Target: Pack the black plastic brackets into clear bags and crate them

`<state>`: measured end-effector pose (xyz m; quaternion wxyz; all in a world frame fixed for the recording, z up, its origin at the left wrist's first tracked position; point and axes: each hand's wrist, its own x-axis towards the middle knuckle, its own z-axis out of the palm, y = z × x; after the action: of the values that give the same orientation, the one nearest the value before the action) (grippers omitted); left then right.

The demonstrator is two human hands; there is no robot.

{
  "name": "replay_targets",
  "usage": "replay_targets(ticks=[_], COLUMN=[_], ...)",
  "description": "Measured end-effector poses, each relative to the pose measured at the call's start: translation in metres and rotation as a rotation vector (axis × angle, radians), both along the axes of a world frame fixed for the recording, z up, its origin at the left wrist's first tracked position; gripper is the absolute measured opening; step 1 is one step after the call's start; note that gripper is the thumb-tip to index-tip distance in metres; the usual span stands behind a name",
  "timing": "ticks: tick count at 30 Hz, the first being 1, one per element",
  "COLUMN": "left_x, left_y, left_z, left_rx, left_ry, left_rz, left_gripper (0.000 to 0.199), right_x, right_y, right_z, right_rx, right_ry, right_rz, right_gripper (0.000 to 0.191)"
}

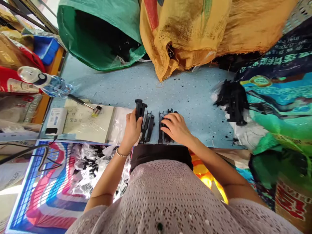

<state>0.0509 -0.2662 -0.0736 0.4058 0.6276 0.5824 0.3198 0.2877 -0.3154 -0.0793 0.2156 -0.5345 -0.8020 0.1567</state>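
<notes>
My left hand is closed around a black plastic part, held upright just above the near edge of the table. Two slim black plastic pieces lie side by side to its right. Over another small group of black plastic parts rests my right hand. Its fingers are slightly bent and apart, touching the tops of these parts. The hand covers much of that group, so their full shape is hidden.
The blue speckled table has sacks along its back, including an open green sack and a yellow woven sack. Left are a notepad, a brush-like tool and a water bottle. Black parts are heaped right.
</notes>
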Motion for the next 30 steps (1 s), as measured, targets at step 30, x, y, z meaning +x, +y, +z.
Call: replay_targets(ticks=[30], left_x=[0.029], left_y=[0.378], left_z=[0.026], left_rx=[-0.097], left_ry=[-0.152], left_rz=[0.473], left_gripper=[0.047], right_x=[0.081], right_y=[0.018], right_z=[-0.002], right_rx=[0.051], right_ry=[0.323], right_rz=[-0.396], right_gripper=[0.013])
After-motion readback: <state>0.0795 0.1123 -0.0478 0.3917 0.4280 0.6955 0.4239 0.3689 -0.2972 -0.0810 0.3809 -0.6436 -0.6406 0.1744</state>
